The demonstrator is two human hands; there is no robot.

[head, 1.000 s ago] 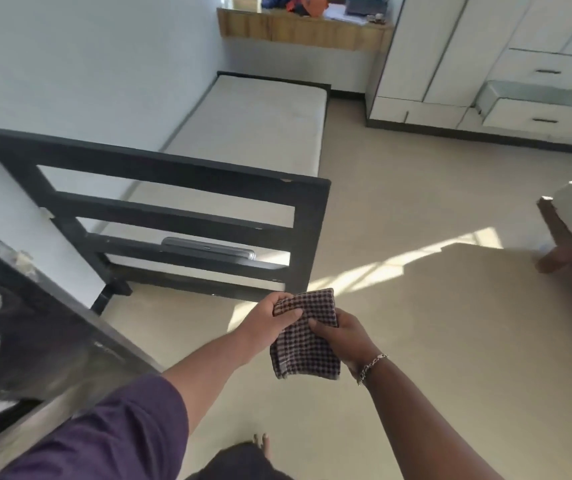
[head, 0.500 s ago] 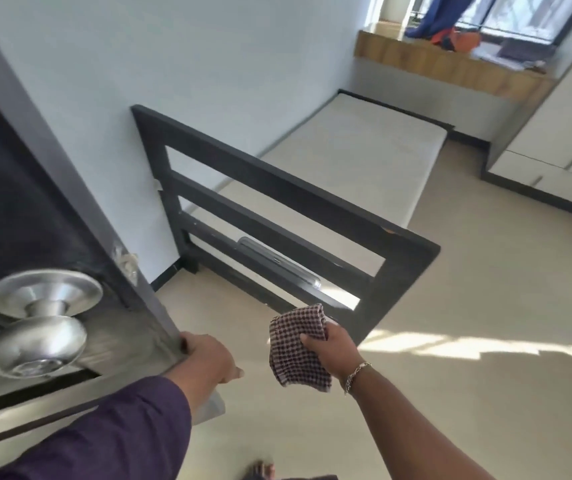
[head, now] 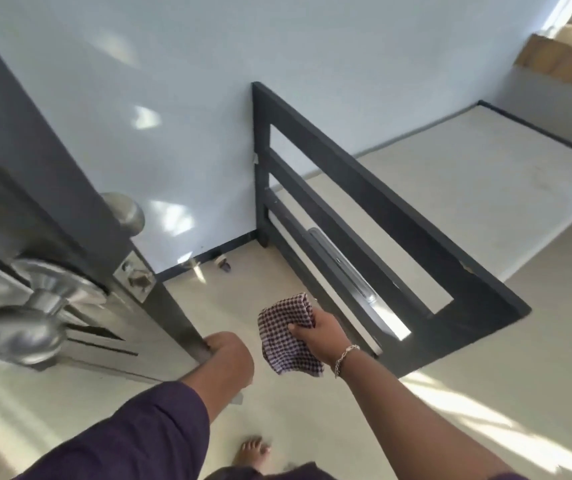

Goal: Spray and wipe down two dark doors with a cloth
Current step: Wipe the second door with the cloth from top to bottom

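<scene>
Checked cloth (head: 288, 336): maroon-and-white, bunched and hanging from right hand (head: 319, 332); thumb across the near face, fingers curled behind, pinching the upper fold; lower corner drooping below the wrist.
Bracelet (head: 345, 356): silver chain, on the right wrist, just behind the gripping fingers.
Left hand (head: 223, 344): at the free edge of the dark door (head: 52, 188), low down; knuckles toward the camera, fingertips hidden behind the door edge, so cannot tell whether curled round it or pressed flat.
Hidden or cut off: door top and hinge side out of frame; near knob (head: 17, 336) blurred and stretched by the wide lens; far knob (head: 126, 213) half covered by the door edge; latch plate (head: 135, 277) smeared, detail unreadable; small dark object (head: 223, 264) by the skirting too small to name; bed far end cropped at right.
Door position: left of the left-hand fingers, standing ajar from the pale wall (head: 191, 98).
Floor (head: 468, 393): cream, smooth, with bright bands of sunlight right of the cloth-holding fingers.
Bed frame (head: 357, 188): black slatted footboard, beyond the right-hand fingers, one post against the wall; bare pale mattress (head: 468, 188) behind it.
Ledge (head: 561, 64): wooden, far upper right, contents washed out by glare.
Sleeve (head: 132, 434): purple, on the left arm.
Bare foot (head: 251, 452): on the floor, below both hands.
</scene>
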